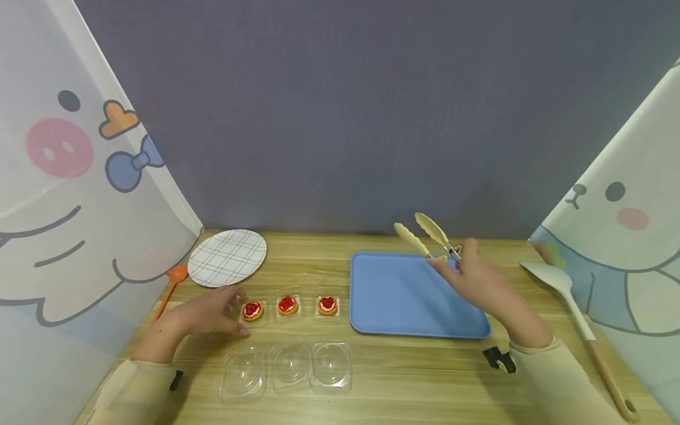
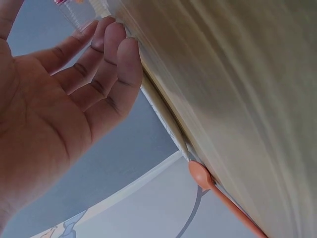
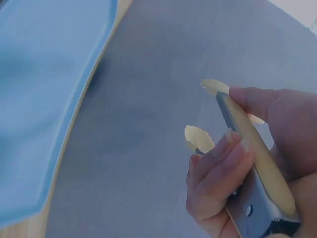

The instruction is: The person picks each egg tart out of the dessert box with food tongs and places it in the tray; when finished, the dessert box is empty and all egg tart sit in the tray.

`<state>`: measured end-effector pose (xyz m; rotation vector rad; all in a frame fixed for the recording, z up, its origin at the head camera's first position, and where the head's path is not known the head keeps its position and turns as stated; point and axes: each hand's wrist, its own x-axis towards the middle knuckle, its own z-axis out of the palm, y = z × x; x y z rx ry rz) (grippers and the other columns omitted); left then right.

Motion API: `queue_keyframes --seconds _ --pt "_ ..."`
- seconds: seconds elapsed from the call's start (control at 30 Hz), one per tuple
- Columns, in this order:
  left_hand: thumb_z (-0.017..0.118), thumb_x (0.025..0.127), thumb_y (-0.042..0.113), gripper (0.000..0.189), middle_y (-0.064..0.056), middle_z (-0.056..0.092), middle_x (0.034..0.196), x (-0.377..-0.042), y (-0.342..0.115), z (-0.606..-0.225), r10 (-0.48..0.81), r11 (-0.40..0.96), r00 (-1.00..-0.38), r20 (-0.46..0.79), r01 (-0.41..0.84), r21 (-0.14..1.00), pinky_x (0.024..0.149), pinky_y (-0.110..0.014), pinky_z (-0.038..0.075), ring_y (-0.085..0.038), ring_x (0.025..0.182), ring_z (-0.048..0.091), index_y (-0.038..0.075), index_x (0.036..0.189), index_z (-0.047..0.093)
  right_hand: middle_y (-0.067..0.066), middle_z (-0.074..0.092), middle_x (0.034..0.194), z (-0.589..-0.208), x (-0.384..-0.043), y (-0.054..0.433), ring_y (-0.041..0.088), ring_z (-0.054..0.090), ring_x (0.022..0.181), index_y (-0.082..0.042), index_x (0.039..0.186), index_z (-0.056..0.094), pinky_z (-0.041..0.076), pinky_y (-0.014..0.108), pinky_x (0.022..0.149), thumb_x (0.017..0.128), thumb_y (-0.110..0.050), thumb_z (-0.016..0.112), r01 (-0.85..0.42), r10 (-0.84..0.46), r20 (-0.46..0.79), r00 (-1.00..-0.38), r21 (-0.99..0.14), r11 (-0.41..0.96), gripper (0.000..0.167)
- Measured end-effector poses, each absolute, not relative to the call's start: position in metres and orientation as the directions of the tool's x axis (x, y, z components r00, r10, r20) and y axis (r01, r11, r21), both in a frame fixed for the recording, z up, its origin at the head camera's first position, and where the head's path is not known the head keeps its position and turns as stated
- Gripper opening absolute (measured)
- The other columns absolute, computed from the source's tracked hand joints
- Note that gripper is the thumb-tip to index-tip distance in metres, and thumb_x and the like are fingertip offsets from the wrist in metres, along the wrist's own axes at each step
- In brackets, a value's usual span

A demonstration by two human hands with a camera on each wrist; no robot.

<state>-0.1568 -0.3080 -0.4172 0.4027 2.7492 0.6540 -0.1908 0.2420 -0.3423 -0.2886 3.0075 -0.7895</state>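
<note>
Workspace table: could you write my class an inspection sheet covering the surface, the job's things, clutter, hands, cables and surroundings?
Surface: wood-grain table.
Job's things: three tarts in a row; three clear covers nearer the person; blue tray to the right; tongs, tips apart.
Clutter: plate and orange spoon at left; spatula at far right.
Hands: left hand beside the leftmost tart, contact unclear; right hand grips the tongs.
Cables: nothing seen.
Surroundings: grey backdrop; cartoon-printed panels both sides.

The left hand (image 1: 211,313) has its fingers (image 2: 129,64) loosely bent while the right hand (image 1: 474,280) curls in a grip.
</note>
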Motion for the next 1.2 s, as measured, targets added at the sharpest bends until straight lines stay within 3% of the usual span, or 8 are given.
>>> queue_keyframes --seconds 0.27,0.43,0.67,0.93,1.2 --pt "0.094 0.078 0.044 0.09 -0.02 0.066 0.126 -0.15 -0.312 -0.415 0.316 0.86 -0.922 -0.226 0.177 0.479 0.098 -0.054 0.055 -0.034 0.115 0.066 -0.004 0.143 0.054 0.007 0.053 0.088 -0.347 -0.197 0.193 0.017 0.049 0.065 -0.002 0.129 0.039 0.043 0.031 0.058 0.104 -0.061 0.061 -0.34 -0.326 0.121 -0.938 -0.521 0.783 0.068" --pt "0.094 0.078 0.045 0.089 -0.02 0.065 0.128 -0.147 -0.313 -0.414 0.307 0.86 -0.922 -0.235 0.162 0.484 0.097 -0.052 0.055 -0.032 0.114 0.066 -0.002 0.143 0.054 0.005 0.052 0.09 -0.351 -0.201 0.163 0.013 0.046 0.068 -0.007 0.119 0.043 0.041 0.027 0.059 0.102 -0.054 0.068 -0.475 -0.471 0.147 -0.87 -0.506 0.72 0.055" --pt "0.094 0.077 0.046 0.088 -0.018 0.066 0.124 -0.15 -0.312 -0.414 0.326 0.863 -0.925 -0.195 0.207 0.461 0.096 -0.052 0.056 -0.031 0.112 0.066 -0.002 0.14 0.056 0.001 0.049 0.087 -0.351 -0.207 0.12 0.011 0.043 0.071 -0.014 0.123 0.047 0.039 0.027 0.063 0.102 -0.053 0.069 -0.58 -0.623 0.111 -0.774 -0.52 0.627 0.05" --pt "0.094 0.077 0.046 0.086 -0.019 0.067 0.124 -0.153 -0.307 -0.416 0.335 0.858 -0.924 -0.184 0.218 0.465 0.097 -0.051 0.056 -0.032 0.112 0.066 -0.001 0.139 0.056 0.006 0.063 0.102 -0.355 -0.21 0.074 0.013 0.055 0.073 -0.012 0.129 0.05 0.05 0.032 0.067 0.102 -0.055 0.068 -0.68 -0.712 0.08 -0.698 -0.385 0.624 0.053" --pt "0.094 0.076 0.044 0.082 -0.015 0.067 0.122 -0.153 -0.304 -0.418 0.335 0.858 -0.924 -0.183 0.219 0.465 0.093 -0.048 0.055 -0.028 0.109 0.066 0.002 0.136 0.058 0.003 0.067 0.107 -0.36 -0.211 0.041 0.01 0.054 0.065 -0.01 0.127 0.05 0.049 0.028 0.063 0.104 -0.058 0.062 -0.754 -0.787 -0.02 -0.617 -0.272 0.598 0.054"
